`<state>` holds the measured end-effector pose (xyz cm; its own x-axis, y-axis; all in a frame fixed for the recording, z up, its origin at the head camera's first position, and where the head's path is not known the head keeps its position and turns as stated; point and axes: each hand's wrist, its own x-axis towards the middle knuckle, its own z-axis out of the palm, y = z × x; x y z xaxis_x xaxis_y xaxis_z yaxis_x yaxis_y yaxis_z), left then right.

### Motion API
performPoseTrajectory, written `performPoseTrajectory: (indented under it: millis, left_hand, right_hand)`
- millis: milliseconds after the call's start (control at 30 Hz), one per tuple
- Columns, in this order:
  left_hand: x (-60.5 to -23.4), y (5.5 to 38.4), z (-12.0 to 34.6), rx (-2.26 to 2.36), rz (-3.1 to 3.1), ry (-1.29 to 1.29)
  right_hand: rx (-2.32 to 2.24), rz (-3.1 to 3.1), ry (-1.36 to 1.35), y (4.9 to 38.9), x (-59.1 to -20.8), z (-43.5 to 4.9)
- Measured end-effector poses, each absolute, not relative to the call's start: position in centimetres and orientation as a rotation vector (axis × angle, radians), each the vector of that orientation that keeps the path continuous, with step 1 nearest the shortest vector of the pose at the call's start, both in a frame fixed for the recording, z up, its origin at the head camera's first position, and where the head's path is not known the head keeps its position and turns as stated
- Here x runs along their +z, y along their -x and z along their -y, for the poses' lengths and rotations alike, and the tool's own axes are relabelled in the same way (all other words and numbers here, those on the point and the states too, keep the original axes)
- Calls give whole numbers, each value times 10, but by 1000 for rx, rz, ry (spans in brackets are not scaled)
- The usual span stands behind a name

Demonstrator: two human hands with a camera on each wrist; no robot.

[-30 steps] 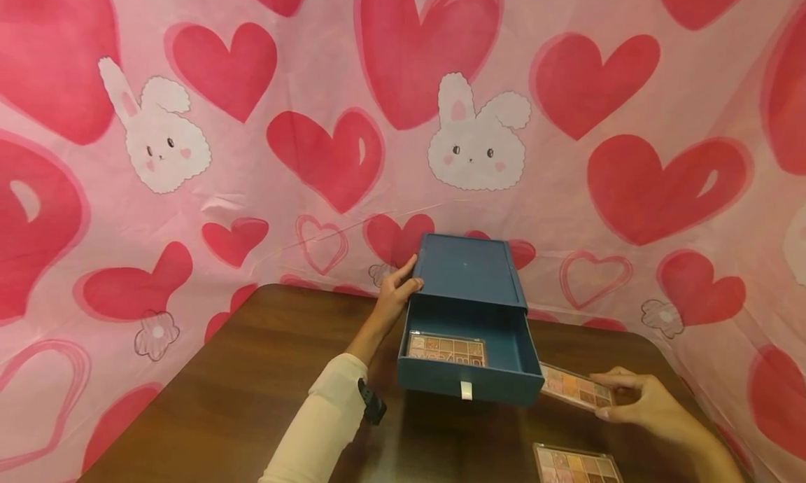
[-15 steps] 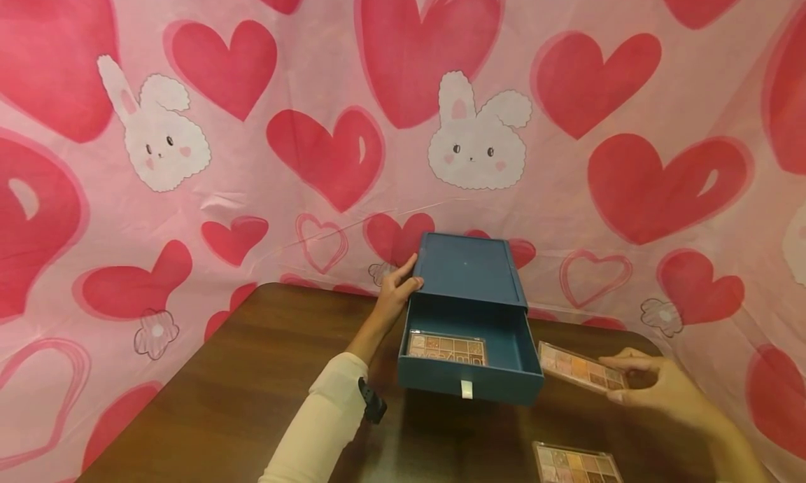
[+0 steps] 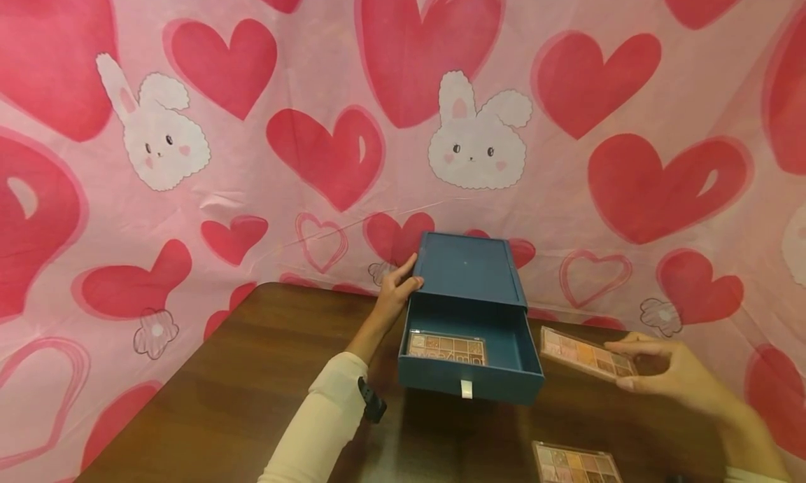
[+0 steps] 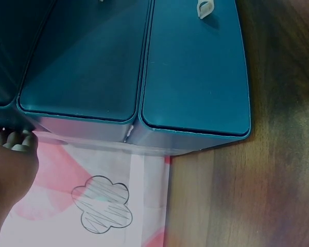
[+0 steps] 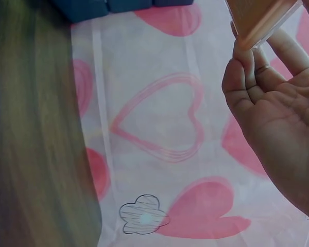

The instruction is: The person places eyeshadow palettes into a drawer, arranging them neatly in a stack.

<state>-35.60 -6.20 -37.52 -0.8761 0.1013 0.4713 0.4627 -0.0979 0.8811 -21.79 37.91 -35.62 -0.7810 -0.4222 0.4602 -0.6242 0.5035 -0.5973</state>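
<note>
A blue drawer cabinet stands at the back of the table, its top drawer pulled out. One eyeshadow palette lies in the drawer's left part. My left hand holds the cabinet's upper left side, thumb at the top edge; in the left wrist view its bent fingers meet the cabinet wall. To the drawer's right, my right hand pinches another eyeshadow palette by its near right end, above the table. The right wrist view shows only part of this palette.
A third palette lies on the wooden table at the front right, cut off by the frame's bottom. Lower drawers of the cabinet are pushed in. Behind hangs a pink cloth with hearts and rabbits.
My right hand has moved up and slightly right with the palette, away from the drawer's side. The left hand, cabinet and other palettes have stayed in place.
</note>
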Motion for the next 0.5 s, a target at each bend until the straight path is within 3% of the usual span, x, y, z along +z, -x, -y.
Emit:
performPoseTrajectory:
  millis: [167, 500]
  left_hand:
    - [-377, 358, 62, -2053, 1939, 622]
    - [-376, 356, 62, -2062, 1924, 632]
  right_hand:
    - [1100, 2592, -729, 216, -348, -380]
    - [1208, 2596, -696, 213, -325, -362]
